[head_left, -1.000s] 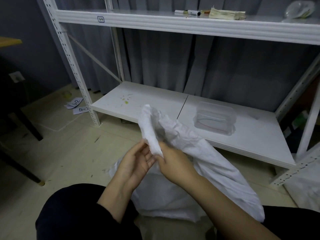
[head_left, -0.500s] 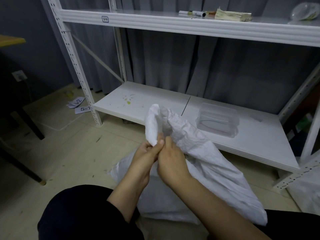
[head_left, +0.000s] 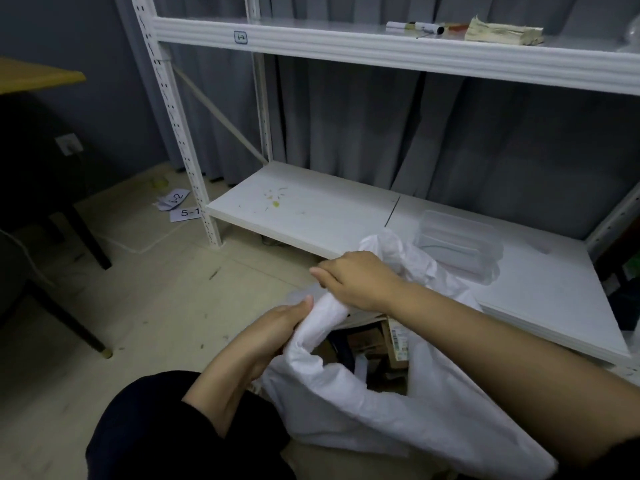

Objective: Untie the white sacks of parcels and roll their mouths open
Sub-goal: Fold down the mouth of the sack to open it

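The white shelving rack (head_left: 381,50) filled the back of the view. The white sack (head_left: 398,417) stood on the floor just in front of its lower shelf (head_left: 311,216), between the person's knees. No tie showed on the sack and its mouth gaped, so the untying looked done for this one. The rolling seemed only begun: the near-left rim was bunched into a thick roll, while the far side stood up crumpled and unrolled. Any other sacks could not be judged from here.

On the lower shelf sat a clear plastic tub (head_left: 457,240), which looked empty. The right hand (head_left: 360,282) curled over the upper rim of the sack and the left hand (head_left: 273,327) gripped the bunched roll below it. Inside the mouth lay brown cardboard parcels (head_left: 370,344), one bearing a printed label.
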